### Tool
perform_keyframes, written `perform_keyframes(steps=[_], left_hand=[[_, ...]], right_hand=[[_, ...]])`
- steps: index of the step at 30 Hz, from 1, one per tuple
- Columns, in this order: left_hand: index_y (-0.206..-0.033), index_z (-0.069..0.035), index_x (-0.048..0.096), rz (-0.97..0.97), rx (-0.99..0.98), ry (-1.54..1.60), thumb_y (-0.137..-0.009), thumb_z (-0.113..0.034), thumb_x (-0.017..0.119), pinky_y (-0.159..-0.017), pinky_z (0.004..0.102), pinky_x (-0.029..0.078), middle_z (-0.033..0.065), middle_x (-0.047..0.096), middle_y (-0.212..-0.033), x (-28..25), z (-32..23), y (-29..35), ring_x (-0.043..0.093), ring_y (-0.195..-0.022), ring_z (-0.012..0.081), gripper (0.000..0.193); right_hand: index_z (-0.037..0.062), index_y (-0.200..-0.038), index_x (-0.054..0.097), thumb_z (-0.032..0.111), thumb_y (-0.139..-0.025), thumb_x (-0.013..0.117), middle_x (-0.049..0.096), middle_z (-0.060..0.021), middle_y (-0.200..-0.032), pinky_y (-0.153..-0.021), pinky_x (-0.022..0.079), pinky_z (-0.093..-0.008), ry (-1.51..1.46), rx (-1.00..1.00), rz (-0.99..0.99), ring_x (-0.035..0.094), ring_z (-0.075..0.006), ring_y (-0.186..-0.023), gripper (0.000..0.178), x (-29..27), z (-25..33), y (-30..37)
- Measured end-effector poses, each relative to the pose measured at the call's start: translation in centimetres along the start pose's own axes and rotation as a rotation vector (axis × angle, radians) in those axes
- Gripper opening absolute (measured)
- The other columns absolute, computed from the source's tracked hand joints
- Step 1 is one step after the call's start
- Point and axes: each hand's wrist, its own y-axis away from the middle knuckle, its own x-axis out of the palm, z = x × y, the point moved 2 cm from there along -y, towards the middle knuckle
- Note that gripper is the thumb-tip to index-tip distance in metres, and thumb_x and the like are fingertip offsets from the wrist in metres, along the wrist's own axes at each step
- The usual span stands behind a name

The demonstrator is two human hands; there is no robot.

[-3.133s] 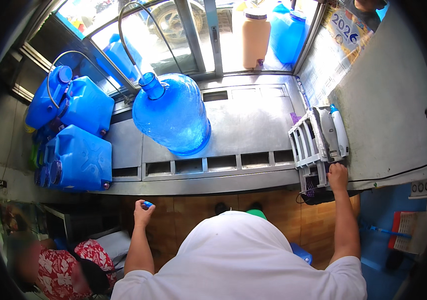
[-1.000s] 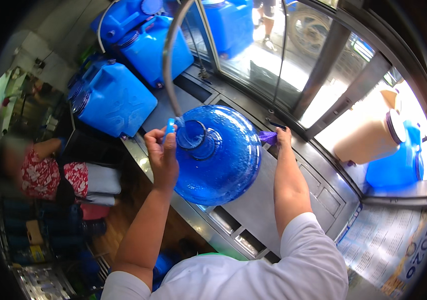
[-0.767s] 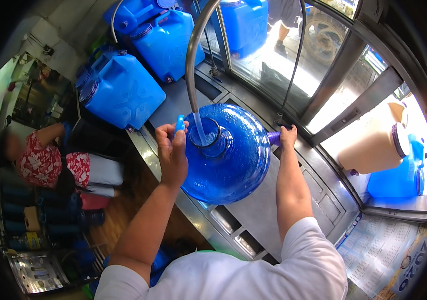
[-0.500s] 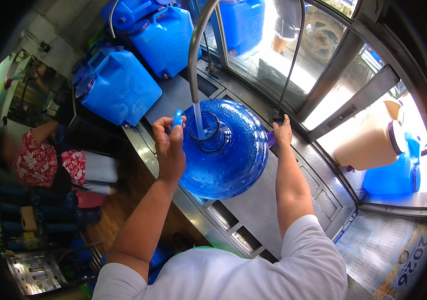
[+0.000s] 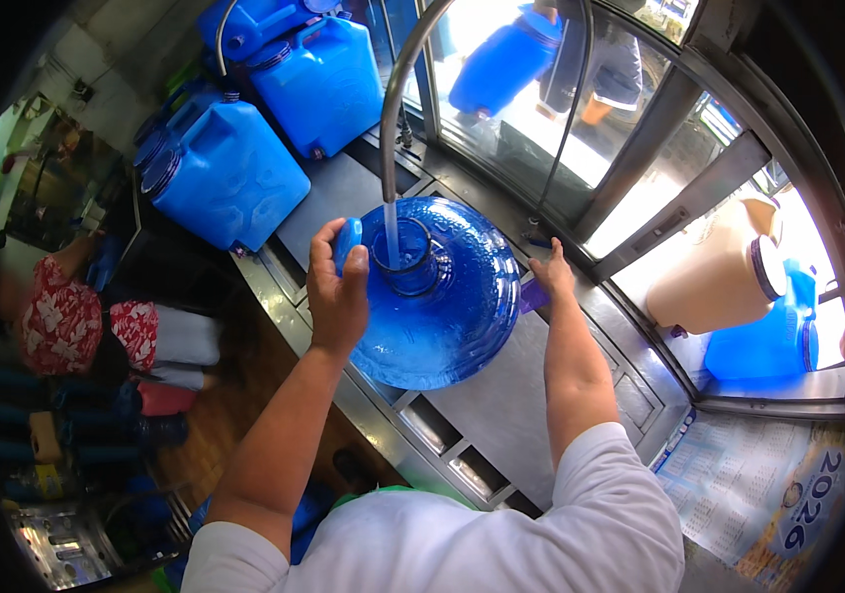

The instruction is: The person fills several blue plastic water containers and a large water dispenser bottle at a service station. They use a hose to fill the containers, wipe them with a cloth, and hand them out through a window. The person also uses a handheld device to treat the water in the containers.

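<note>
Beneath a curved metal spout (image 5: 389,148), a round blue water jug (image 5: 452,331) stands on the metal counter, mouth up. A stream of water runs from the spout into its neck. My left hand (image 5: 336,301) pinches a blue cap (image 5: 347,242) between thumb and fingers, just left of the jug's mouth. On the far right side of the jug, my right hand (image 5: 555,275) has its thumb and fingers apart. Close by it, a small purple piece (image 5: 534,295) shows at the jug's side; whether my hand touches it I cannot tell.
Blue slim containers (image 5: 234,173) stand at the back left, one with a hose over it. A thin dark hose (image 5: 569,128) hangs by the sliding window. Beyond the glass are a beige container (image 5: 709,277) and a person with a blue container (image 5: 506,64). Another person (image 5: 71,316) stands left.
My right hand has opened near the purple piece. Outside the window, the person and a blue container have shifted. The view has moved slightly; water still runs into the jug.
</note>
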Motion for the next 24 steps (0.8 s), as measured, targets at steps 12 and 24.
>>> perform_keyframes(steps=[12,24], left_hand=[[-0.126,-0.001,0.038,-0.028,0.11,0.058,-0.091,-0.032,0.061,-0.093,0.0335,0.042,0.0126,0.051,-0.111,0.1,0.7,0.0,0.052,-0.102,0.0189,0.052],[-0.131,-0.001,0.038,-0.029,0.095,0.032,-0.094,-0.038,0.056,-0.095,0.0348,0.042,0.0174,0.054,-0.119,0.1,0.2,0.0,0.054,-0.108,0.0231,0.055]], right_hand=[[0.0198,-0.148,0.025,0.044,-0.08,0.066,0.059,-0.0202,-0.121,-0.094,0.046,-0.0449,0.067,-0.033,-0.055,0.058,-0.0356,-0.112,0.083,0.1,-0.3,0.5],[0.0201,-0.147,0.025,0.044,-0.08,0.064,0.06,-0.0206,-0.122,-0.093,0.047,-0.0444,0.09,0.005,0.036,0.058,-0.0354,-0.111,0.082,-0.8,0.0,0.9]])
